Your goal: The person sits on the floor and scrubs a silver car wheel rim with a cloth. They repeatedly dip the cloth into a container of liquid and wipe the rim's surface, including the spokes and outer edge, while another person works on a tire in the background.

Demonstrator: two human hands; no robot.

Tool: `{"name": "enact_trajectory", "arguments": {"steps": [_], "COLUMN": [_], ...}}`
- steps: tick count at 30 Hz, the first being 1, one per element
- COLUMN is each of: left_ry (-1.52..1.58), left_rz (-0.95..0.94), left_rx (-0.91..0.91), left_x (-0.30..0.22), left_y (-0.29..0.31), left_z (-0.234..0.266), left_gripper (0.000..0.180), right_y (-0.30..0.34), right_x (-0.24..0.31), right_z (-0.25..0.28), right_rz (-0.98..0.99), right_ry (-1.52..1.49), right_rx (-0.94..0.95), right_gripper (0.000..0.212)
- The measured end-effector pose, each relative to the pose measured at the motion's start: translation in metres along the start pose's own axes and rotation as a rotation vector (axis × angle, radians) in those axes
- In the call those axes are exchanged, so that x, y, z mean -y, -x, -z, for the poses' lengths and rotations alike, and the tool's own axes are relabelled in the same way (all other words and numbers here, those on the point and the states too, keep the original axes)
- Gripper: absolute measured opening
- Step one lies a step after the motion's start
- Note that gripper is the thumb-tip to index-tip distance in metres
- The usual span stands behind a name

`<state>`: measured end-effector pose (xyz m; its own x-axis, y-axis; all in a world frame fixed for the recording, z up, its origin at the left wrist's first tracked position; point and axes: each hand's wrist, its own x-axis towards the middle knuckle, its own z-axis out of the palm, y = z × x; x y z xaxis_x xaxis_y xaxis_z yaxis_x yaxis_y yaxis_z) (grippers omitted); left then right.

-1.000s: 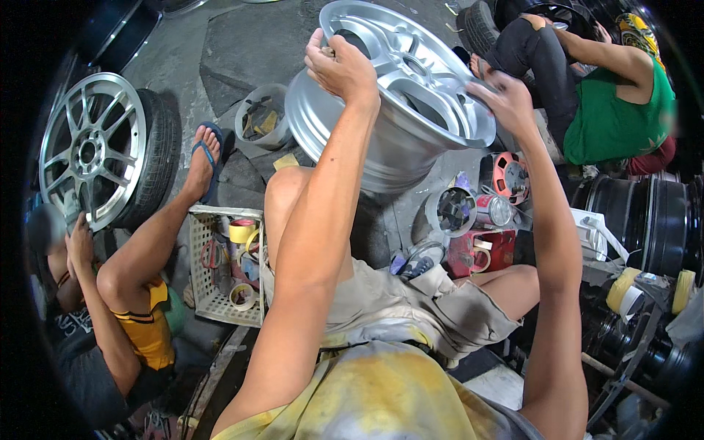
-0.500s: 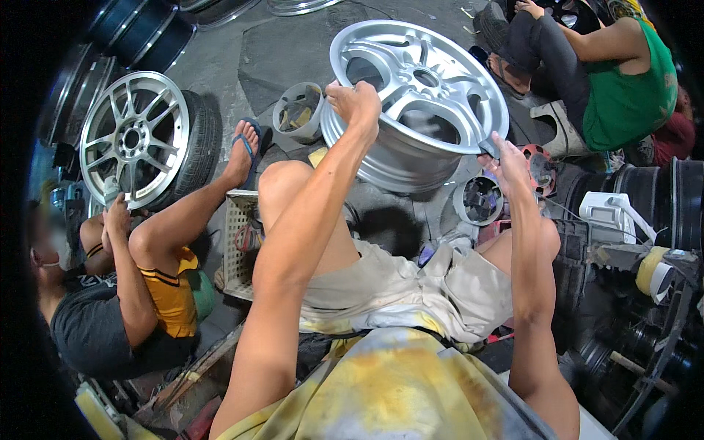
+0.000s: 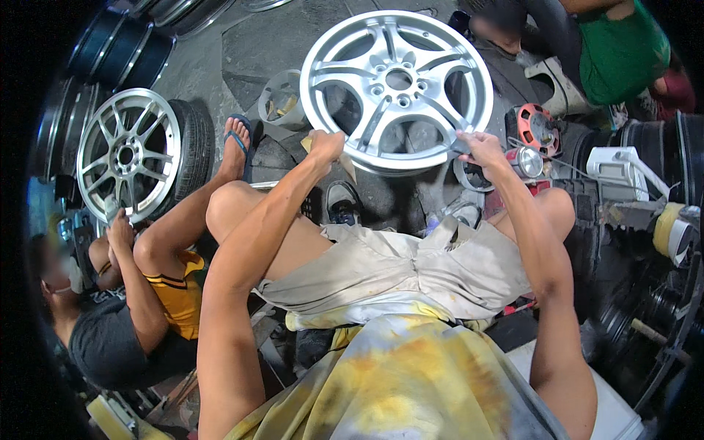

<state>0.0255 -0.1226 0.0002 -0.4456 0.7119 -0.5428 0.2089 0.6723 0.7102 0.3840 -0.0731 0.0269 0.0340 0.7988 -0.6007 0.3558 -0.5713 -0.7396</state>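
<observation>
both arms out, left hand (image 3: 326, 144) & right hand (image 3: 480, 149) gripping silver alloy wheel (image 3: 396, 88) rim.

The silver alloy wheel rim (image 3: 398, 86) stood tilted on its edge on the dark floor (image 3: 257, 44), just beyond the person's knees, its face turned up toward the camera. It had five pairs of slim spokes running from a round hub with a centre bore and a ring of bolt holes. Its finish was a pale, matte silver, with the deep barrel showing dark between the spokes. The left hand (image 3: 325, 144) gripped its lower left rim with a yellowish scrap, and the right hand (image 3: 480, 147) held its lower right rim.
</observation>
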Motion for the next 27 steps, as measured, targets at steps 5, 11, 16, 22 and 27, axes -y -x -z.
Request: {"name": "enact_trajectory", "arguments": {"steps": [5, 11, 16, 22, 27], "left_ry": [-0.631, -0.439, -0.801, -1.014, -1.069], "left_rz": [-0.132, -0.735, -0.892, -1.169, -1.34], "left_rx": [0.296, 0.398, 0.281, 0.286, 0.398], "left_x": [-0.017, -0.073, -0.079, -0.107, -0.116], "left_y": [0.008, 0.037, 0.018, -0.004, 0.004], "left_z": [0.044, 0.021, -0.054, -0.116, -0.164], "left_gripper": [0.039, 0.045, 0.035, 0.022, 0.011], "right_y": [0.005, 0.029, 0.046, 0.044, 0.032], "right_x": [-0.004, 0.007, -0.008, -0.047, -0.069], "right_z": [0.009, 0.054, 0.073, 0.109, 0.128], "right_rz": [0.158, 0.444, 0.467, 0.344, 0.144], "right_ry": [0.116, 0.708, 0.688, 0.647, 0.51], "right_rx": [0.118, -0.099, -0.096, -0.178, -0.257], "right_gripper": [0.041, 0.045, 0.041, 0.034, 0.038]}}
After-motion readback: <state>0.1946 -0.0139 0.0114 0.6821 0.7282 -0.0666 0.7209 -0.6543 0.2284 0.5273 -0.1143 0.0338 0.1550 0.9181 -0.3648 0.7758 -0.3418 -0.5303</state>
